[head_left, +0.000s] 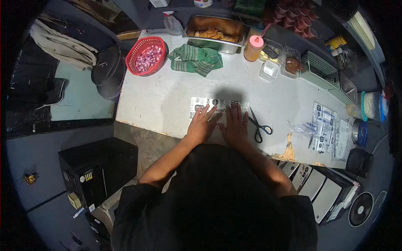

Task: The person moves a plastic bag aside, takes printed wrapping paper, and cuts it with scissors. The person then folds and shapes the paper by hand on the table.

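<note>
A sheet of printed paper [197,103] with black lettering lies flat on the white table [146,100]. My left hand [202,125] rests on its left part, fingers stretched out and a little apart. On the right part lies my right hand [235,126], also with its fingers extended. Both hands hide much of the sheet's middle and near side. Just right of my right hand is a pair of scissors [260,126] with dark handles, its blades pointing away from me toward the paper's right edge.
A red basket of chopped shallots [148,58], a green striped cloth [196,59] and a metal pan with fried food [215,34] line the back. A pink-lidded jar [253,48] and a clear container [269,70] stand right. More printed sheets [323,125] lie far right.
</note>
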{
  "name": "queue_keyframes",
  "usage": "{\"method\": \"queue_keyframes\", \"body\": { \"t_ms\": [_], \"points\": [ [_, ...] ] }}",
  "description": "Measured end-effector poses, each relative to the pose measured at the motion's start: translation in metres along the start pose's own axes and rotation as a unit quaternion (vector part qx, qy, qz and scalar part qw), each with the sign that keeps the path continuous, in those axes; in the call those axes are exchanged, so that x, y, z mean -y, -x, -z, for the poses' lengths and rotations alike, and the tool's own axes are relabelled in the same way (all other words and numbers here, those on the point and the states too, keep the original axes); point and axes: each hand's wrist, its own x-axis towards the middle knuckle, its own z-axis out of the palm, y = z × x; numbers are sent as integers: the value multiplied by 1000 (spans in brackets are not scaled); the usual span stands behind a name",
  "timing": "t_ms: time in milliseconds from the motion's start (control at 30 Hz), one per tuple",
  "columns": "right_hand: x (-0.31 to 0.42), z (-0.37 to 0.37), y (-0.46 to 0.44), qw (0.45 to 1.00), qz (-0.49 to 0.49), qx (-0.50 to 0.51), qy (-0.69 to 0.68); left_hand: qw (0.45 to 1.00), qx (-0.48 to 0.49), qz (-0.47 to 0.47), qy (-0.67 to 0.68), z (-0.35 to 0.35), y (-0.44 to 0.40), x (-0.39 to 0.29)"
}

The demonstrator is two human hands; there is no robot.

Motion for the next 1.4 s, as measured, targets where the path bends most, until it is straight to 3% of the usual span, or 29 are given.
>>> {"method": "queue_keyframes", "body": {
  "t_ms": [267, 500, 667, 933, 1000, 1033, 1067, 1133, 1200, 1267, 1300, 1333, 1367, 1400],
  "points": [
    [-40, 12, 10, 996, 63, 56, 28, 997, 39, -8, -69, 24, 12, 28],
    [-86, 50, 13, 979, 156, 110, 69, 977, 147, -60, -141, 44, 20, 63],
    [-109, 73, 0, 972, 156, 171, 45, 956, 233, -98, -152, 68, 18, 90],
    [-95, 97, -54, 967, 140, 212, -18, 970, 213, -51, -106, 106, -17, 84],
    [-84, 98, -62, 962, 152, 226, -2, 959, 250, -50, -122, 116, -35, 70],
    [-81, 99, -65, 957, 162, 242, 15, 973, 169, -93, -129, 117, -37, 61],
    [-80, 99, -67, 957, 163, 241, 16, 973, 167, -93, -130, 108, -41, 56],
    [-77, 96, -66, 956, 171, 238, 30, 982, 169, -83, 29, 84, -50, 44],
    [-79, 91, -65, 956, 165, 239, 22, 983, 145, 44, 102, 65, -40, 2],
    [-85, 87, -65, 958, 157, 238, 19, 932, 199, 194, 231, 55, -24, -24],
    [-88, 84, -64, 962, 160, 220, 5, 933, 199, 190, 231, 43, -11, -26],
    [-88, 82, -64, 965, 165, 202, -9, 844, 195, 256, 428, 24, 7, -18],
    [-86, 85, -65, 964, 161, 211, 4, 712, 179, 311, 603, 5, 25, -11],
    [-85, 83, -65, 963, 164, 212, 3, 712, 177, 314, 603, -11, 43, -7]
  ]
}}
